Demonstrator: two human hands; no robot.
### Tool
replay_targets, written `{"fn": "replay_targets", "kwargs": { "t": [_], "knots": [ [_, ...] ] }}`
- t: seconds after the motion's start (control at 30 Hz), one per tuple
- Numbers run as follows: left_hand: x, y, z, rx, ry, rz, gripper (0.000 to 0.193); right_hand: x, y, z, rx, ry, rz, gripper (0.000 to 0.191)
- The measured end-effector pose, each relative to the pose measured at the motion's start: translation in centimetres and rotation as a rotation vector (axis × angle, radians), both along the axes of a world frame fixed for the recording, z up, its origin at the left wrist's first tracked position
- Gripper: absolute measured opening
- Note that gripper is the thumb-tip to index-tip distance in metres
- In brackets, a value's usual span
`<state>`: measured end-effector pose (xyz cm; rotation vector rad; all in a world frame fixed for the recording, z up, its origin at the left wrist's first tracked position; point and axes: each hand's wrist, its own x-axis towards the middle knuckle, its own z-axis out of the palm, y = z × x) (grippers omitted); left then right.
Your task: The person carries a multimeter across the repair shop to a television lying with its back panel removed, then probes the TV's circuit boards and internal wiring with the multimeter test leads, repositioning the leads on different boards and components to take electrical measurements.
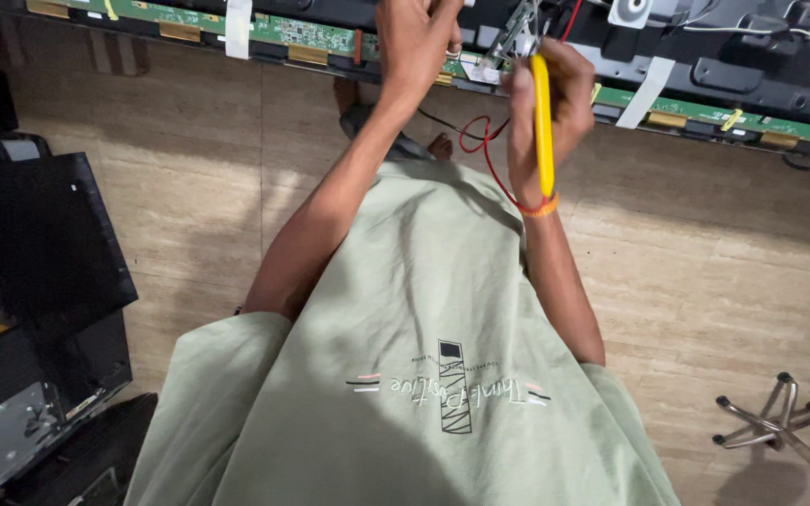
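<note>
Below, tan tiled floor (705, 281); metal stand (780, 431) at right.

Warm, dim indoor light here; the floor (724, 262) glows soft tan with a brighter patch at left. My shirt (405, 375) falls into shadow at the bottom, the left edge is murky, and focus is fairly sharp.

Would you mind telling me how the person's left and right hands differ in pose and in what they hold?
The right hand grips a yellow-handled tool, whereas the left hand shows no tool. The left hand reaches higher, over the green circuit board strip, while the right hand sits lower, at its edge. The right wrist wears an orange band; the left wrist is bare. Both work at the same spot on the board.
</note>
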<state>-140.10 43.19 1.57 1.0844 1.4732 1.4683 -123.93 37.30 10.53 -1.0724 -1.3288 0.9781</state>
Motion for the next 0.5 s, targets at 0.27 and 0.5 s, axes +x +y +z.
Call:
{"fn": "replay_targets", "kwargs": {
  "t": [0.27,0.5],
  "knots": [
    [-0.2,0.0,1.6,0.213,0.012,0.01,0.027,-4.5,3.3,-1.1,0.314,-0.523,0.035,0.028],
    [-0.6,0.3,1.9,0.0,0.115,0.004,0.022,-4.1,3.8,-2.0,0.282,-0.577,0.118,0.038]
  ]
}}
